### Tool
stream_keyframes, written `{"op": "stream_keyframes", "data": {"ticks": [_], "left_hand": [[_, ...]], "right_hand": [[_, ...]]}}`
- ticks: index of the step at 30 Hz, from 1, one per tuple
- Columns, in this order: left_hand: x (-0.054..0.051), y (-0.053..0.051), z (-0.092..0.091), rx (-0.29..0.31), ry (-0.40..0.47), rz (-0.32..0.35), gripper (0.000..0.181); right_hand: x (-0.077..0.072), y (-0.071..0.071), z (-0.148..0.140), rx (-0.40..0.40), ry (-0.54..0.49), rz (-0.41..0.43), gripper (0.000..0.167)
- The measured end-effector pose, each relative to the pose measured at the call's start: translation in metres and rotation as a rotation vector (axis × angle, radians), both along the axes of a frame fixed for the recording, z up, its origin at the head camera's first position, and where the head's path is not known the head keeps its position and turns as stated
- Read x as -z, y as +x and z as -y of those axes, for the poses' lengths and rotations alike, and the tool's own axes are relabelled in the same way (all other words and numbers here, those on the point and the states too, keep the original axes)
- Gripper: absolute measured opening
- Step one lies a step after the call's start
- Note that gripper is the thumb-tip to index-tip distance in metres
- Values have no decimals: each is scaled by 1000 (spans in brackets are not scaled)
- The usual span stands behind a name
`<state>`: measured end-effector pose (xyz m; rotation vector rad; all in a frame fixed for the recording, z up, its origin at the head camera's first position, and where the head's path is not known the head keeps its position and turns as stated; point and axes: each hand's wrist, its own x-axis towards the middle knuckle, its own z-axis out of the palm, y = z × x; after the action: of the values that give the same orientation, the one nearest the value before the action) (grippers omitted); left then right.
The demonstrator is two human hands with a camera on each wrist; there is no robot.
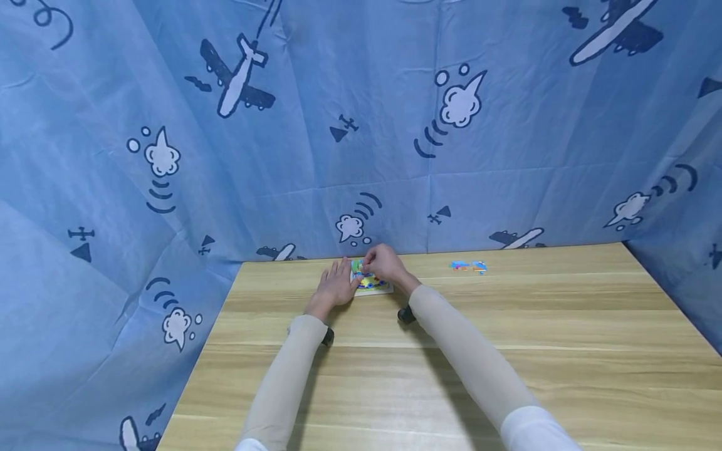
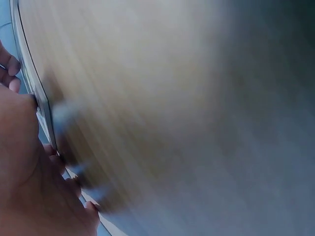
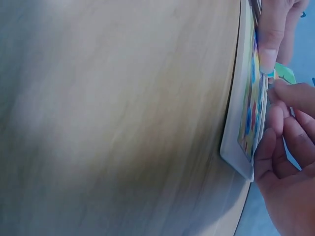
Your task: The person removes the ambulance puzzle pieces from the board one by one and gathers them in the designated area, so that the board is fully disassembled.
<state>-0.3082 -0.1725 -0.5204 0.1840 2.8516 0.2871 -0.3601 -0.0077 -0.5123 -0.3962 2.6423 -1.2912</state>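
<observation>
A small jigsaw puzzle in a white-rimmed tray (image 1: 381,292) lies near the far edge of the table, brightly coloured in yellow, blue and red. My left hand (image 1: 335,287) rests flat along its left side, fingers straight, and in the right wrist view its thumb (image 3: 269,49) touches the puzzle. At the tray's upper part my right hand (image 1: 386,263) pinches a green puzzle piece (image 3: 285,73), which stands tilted up from the tray. Fingers partly cover that piece. The left wrist view shows part of my left hand (image 2: 29,167); the puzzle itself is hardly visible there.
Two blue, multicoloured puzzle pieces (image 1: 469,267) lie to the right, near the far edge of the wooden table (image 1: 507,351). Just behind that edge hangs a blue curtain (image 1: 383,156) printed with planes and clouds.
</observation>
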Motion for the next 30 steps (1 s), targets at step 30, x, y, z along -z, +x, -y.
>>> {"op": "stream_keyframes", "data": {"ticks": [30], "left_hand": [[4, -2, 0, -18, 0, 3, 71]], "right_hand": [[-20, 1, -54, -50, -280, 98, 23]]}}
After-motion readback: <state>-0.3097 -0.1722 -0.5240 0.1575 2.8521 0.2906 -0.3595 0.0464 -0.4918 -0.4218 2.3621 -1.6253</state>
